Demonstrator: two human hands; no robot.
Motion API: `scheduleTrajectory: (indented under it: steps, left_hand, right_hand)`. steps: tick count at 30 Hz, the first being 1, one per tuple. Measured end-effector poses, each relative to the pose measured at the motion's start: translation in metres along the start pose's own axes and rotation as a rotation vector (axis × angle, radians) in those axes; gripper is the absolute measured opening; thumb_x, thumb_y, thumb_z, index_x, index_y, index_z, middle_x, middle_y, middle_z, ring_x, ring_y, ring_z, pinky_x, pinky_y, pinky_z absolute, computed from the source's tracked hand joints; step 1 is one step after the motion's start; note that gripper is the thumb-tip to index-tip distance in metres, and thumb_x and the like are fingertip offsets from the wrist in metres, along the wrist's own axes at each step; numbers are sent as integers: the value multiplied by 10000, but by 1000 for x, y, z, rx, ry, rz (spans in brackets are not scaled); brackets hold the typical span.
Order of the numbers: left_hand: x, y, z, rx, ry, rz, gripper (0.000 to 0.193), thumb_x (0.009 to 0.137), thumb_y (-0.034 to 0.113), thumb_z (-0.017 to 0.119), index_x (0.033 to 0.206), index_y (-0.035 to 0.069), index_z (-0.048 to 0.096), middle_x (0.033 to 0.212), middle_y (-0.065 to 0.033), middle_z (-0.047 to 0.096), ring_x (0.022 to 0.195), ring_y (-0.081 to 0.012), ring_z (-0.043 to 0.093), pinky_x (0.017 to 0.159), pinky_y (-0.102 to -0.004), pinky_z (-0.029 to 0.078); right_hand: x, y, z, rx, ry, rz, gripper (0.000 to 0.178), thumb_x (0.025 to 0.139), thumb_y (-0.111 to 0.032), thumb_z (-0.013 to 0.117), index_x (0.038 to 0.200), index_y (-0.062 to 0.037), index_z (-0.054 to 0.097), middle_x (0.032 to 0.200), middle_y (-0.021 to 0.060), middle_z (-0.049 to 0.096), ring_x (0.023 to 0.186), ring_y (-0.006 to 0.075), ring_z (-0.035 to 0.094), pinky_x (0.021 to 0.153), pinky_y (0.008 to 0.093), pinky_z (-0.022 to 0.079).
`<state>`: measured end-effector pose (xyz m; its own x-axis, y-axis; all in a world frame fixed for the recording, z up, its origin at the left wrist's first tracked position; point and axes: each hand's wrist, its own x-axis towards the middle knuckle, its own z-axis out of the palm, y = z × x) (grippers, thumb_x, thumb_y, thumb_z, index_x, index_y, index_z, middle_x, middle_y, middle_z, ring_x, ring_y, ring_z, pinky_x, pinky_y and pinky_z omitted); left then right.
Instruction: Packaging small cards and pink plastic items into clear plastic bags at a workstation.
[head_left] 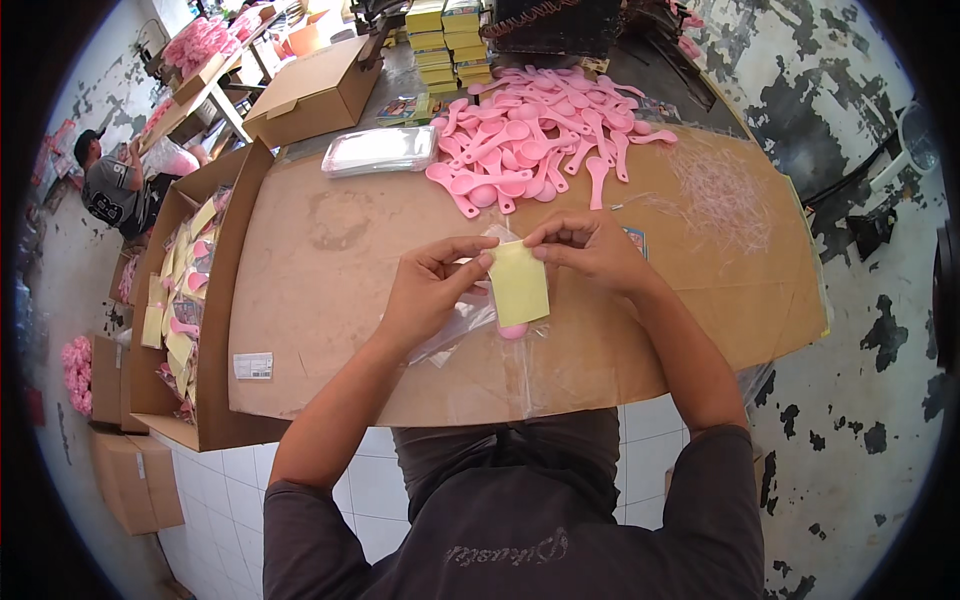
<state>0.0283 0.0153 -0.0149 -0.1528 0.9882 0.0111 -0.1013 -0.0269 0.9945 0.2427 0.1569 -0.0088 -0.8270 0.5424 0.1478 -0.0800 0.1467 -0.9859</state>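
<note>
My left hand (432, 285) and my right hand (593, 250) are both closed in a pinch at the upper corners of a pale yellow card (520, 285). The card is held over the near middle of the cardboard-covered table. Beneath its lower edge peeks the rounded end of a pink spoon (514, 331); the rest of that spoon is hidden. A transparent plastic bag (462, 322) lies crumpled under and left of the card. Whether the card and spoon are inside a bag, I cannot tell. Beyond my hands is a heap of pink spoons (540, 130).
An open carton (215, 380) at the left holds bagged spoons and yellow cards. Stacked transparent bags (380, 152) lie near a closed box (312, 90). Card stacks (430, 45) stand at the back. Shredded strands (715, 195) lie right. A person (112, 185) sits far left.
</note>
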Motion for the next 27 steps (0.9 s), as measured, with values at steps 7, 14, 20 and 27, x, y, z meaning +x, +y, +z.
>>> scheduleTrajectory:
  steps: [7, 14, 20, 27]
  left_hand:
    - [1, 1, -1, 18, -27, 45, 301, 1002, 142, 664, 1269, 3, 676, 1089, -93, 736, 930, -109, 694, 744, -266, 611]
    - [-12, 13, 4, 38, 49, 183, 368, 997, 142, 670, 1327, -9, 611, 1141, -70, 721, 967, -131, 695, 787, -285, 601]
    - [-48, 23, -62, 114, 67, 80, 231, 986, 129, 678, 1180, 7, 647, 1025, -69, 717, 868, -139, 707, 745, -286, 608]
    - [-55, 37, -102, -424, 324, 392, 703, 1056, 521, 454, 1555, 34, 365, 1545, -126, 481, 1248, -210, 614, 981, -314, 501]
  right_hand:
    - [0, -10, 4, 62, 20, -45, 361, 932, -27, 714, 1276, 11, 610, 1102, 60, 697, 997, 127, 667, 893, 280, 536]
    - [-12, -19, 9, -79, -176, 103, 418, 929, 0, 701, 1324, 3, 565, 1126, 63, 674, 1039, 135, 644, 913, 307, 529]
    - [-30, -37, -17, -434, 37, -114, 324, 913, -126, 728, 1209, -20, 652, 1026, 80, 682, 945, 175, 657, 879, 334, 521]
    - [-50, -21, -60, -1015, 308, -112, 310, 856, -197, 768, 1106, -25, 707, 1104, 130, 642, 1078, 305, 610, 956, 397, 474]
